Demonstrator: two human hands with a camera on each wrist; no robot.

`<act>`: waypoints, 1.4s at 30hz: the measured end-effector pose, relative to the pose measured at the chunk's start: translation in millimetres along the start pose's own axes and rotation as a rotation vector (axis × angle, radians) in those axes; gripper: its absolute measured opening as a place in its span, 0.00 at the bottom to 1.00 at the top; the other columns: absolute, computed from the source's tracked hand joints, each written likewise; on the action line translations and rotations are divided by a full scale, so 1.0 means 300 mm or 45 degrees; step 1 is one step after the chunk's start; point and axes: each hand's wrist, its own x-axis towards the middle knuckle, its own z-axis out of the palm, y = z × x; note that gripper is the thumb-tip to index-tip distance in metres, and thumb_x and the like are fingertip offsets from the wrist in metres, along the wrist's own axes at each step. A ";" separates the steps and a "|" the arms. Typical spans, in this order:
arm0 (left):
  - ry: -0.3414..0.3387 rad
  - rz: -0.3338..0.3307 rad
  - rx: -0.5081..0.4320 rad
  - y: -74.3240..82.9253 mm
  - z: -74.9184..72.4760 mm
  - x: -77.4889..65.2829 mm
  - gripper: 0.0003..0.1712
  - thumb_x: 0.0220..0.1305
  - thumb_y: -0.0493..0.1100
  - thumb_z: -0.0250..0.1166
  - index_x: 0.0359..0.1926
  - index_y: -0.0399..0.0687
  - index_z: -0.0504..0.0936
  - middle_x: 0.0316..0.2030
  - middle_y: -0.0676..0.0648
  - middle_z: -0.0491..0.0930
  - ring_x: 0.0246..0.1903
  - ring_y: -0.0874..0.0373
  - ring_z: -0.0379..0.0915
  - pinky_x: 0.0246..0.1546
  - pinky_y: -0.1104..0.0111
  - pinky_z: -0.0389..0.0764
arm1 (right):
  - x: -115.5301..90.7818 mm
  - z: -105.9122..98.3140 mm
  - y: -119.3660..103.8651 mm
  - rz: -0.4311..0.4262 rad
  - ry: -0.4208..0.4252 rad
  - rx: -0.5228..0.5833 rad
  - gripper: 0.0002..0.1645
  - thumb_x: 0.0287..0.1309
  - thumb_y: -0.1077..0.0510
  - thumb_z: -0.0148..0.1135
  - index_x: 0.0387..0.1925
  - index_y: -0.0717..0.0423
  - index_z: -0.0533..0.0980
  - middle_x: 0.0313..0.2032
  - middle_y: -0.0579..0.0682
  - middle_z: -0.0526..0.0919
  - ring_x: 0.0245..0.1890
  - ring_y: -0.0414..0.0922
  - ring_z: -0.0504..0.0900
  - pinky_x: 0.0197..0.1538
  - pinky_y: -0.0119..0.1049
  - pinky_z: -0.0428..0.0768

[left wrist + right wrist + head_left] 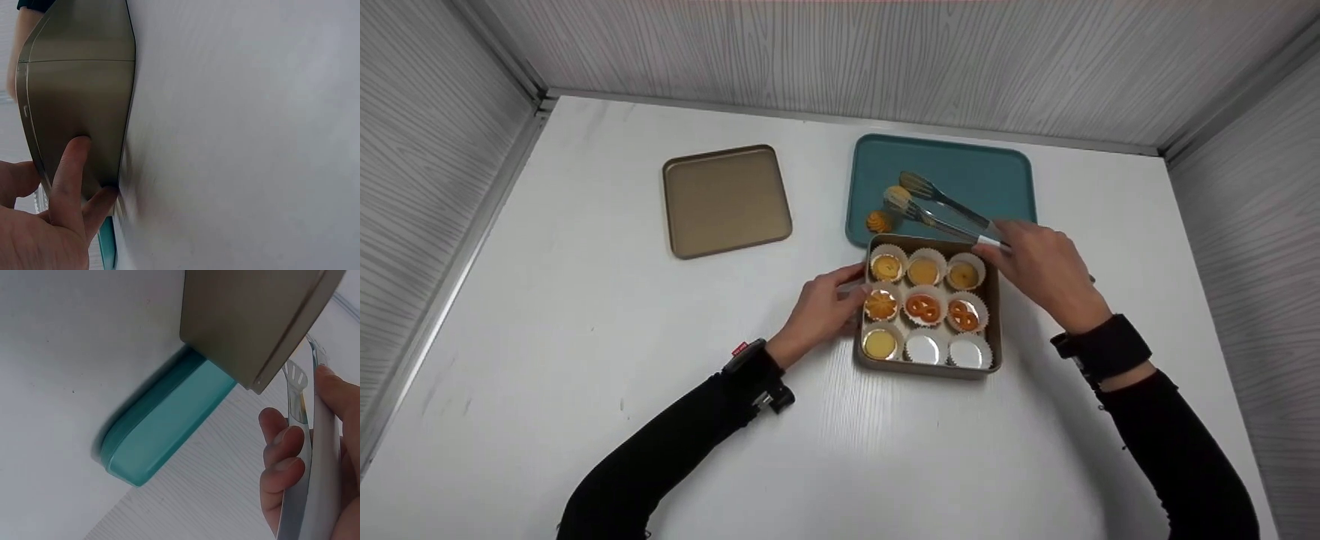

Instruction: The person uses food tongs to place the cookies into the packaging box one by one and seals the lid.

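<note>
A square gold-brown tin (928,370) holds white paper cups in rows. Round cookies, a flower-shaped cookie (881,304) and two pretzels (922,308) sit in several cups; two front cups show bare white bottoms. My left hand (823,309) grips the tin's left side, thumb at the rim and fingers against the outer wall (84,101). In my right hand (1046,266) is a pair of tongs (323,495), arms apart. Their slotted tips reach over the teal tray (990,172), around a round cookie (897,195); a swirled cookie (879,221) lies close by.
A shallow gold-brown lid or tray (727,202) lies on the white table (585,315) at the back left. The teal tray stands right behind the tin. Grey wood-grain panels (810,60) wall in the table at the back and sides.
</note>
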 end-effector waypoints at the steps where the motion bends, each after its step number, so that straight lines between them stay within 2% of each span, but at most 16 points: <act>1: -0.002 -0.003 -0.006 0.001 -0.001 0.000 0.29 0.77 0.45 0.61 0.73 0.40 0.71 0.67 0.41 0.76 0.64 0.47 0.76 0.69 0.61 0.71 | -0.007 -0.005 -0.001 -0.009 0.012 0.000 0.27 0.69 0.45 0.68 0.51 0.66 0.82 0.31 0.60 0.85 0.24 0.53 0.81 0.27 0.50 0.81; 6: -0.006 -0.005 0.001 0.000 -0.005 0.000 0.29 0.77 0.45 0.60 0.74 0.40 0.71 0.68 0.41 0.75 0.64 0.49 0.76 0.68 0.61 0.71 | -0.043 -0.027 -0.004 -0.035 0.063 0.024 0.29 0.68 0.47 0.69 0.53 0.70 0.80 0.39 0.66 0.87 0.32 0.59 0.86 0.32 0.56 0.85; 15: 0.009 0.011 0.039 -0.006 -0.013 0.003 0.29 0.77 0.46 0.61 0.73 0.40 0.71 0.67 0.42 0.76 0.68 0.48 0.71 0.71 0.60 0.68 | -0.095 -0.038 -0.008 -0.011 0.046 0.045 0.30 0.67 0.47 0.70 0.55 0.70 0.80 0.41 0.67 0.88 0.35 0.60 0.88 0.36 0.56 0.86; 22: 0.000 0.015 0.017 -0.008 -0.010 0.004 0.30 0.77 0.46 0.61 0.74 0.39 0.71 0.68 0.41 0.75 0.68 0.48 0.71 0.72 0.60 0.67 | -0.140 -0.039 0.000 -0.041 0.077 0.062 0.25 0.66 0.49 0.71 0.52 0.66 0.81 0.36 0.63 0.88 0.29 0.54 0.85 0.30 0.51 0.84; 27: 0.007 -0.002 0.016 -0.004 -0.011 0.006 0.30 0.77 0.46 0.61 0.73 0.39 0.71 0.68 0.41 0.76 0.68 0.48 0.71 0.71 0.60 0.67 | -0.178 -0.046 0.009 -0.057 0.095 0.099 0.26 0.64 0.51 0.73 0.54 0.67 0.82 0.40 0.64 0.88 0.34 0.56 0.88 0.34 0.54 0.86; 34: 0.000 -0.014 0.017 -0.003 -0.011 0.007 0.30 0.77 0.47 0.60 0.74 0.40 0.71 0.68 0.41 0.75 0.67 0.48 0.73 0.71 0.60 0.68 | -0.228 -0.060 0.019 -0.048 0.071 0.167 0.23 0.64 0.53 0.73 0.54 0.65 0.82 0.39 0.60 0.89 0.31 0.50 0.85 0.31 0.49 0.83; 40: 0.009 -0.006 0.045 -0.003 -0.010 0.007 0.29 0.77 0.47 0.60 0.73 0.40 0.72 0.67 0.41 0.76 0.66 0.49 0.73 0.71 0.60 0.68 | -0.280 -0.084 0.029 0.011 0.005 0.248 0.27 0.61 0.55 0.75 0.56 0.68 0.82 0.44 0.62 0.89 0.36 0.52 0.87 0.39 0.53 0.85; 42: 0.009 -0.005 0.041 -0.004 -0.010 0.007 0.29 0.77 0.47 0.60 0.73 0.40 0.72 0.67 0.41 0.76 0.65 0.48 0.74 0.71 0.60 0.68 | -0.298 -0.092 0.032 0.014 -0.021 0.253 0.27 0.60 0.55 0.76 0.56 0.69 0.82 0.45 0.62 0.89 0.37 0.51 0.87 0.40 0.51 0.85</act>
